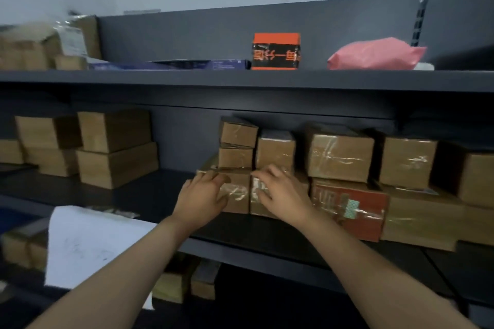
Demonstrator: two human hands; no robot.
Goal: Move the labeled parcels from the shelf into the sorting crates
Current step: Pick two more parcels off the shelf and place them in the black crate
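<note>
Parcels in brown card crowd the middle shelf (149, 195) of a dark rack, and both bare arms reach in to the bottom row of its central pile. The left grip (203, 195) has its fingers curled over the top front edge of a taped parcel (238, 196), palm against the parcel's left end. The right grip (278, 192) lies on the neighbouring parcel (256, 207), which touches the taped one. Its fingers hook the upper edge and the thumb presses the front beside a pale label; blur hides the finer hold. Two small boxes (236, 145) are stacked on the taped parcel, with a taller box (275, 151) just beside them. To the right, a red-printed box (350, 205) lies under a larger carton (339, 153). Well apart to the left stand more brown boxes (115, 147). On the upper shelf (187, 79) sit an orange and black box (276, 51) and a pink bag (374, 55). A white sheet (88, 246) hangs at lower left.
</note>
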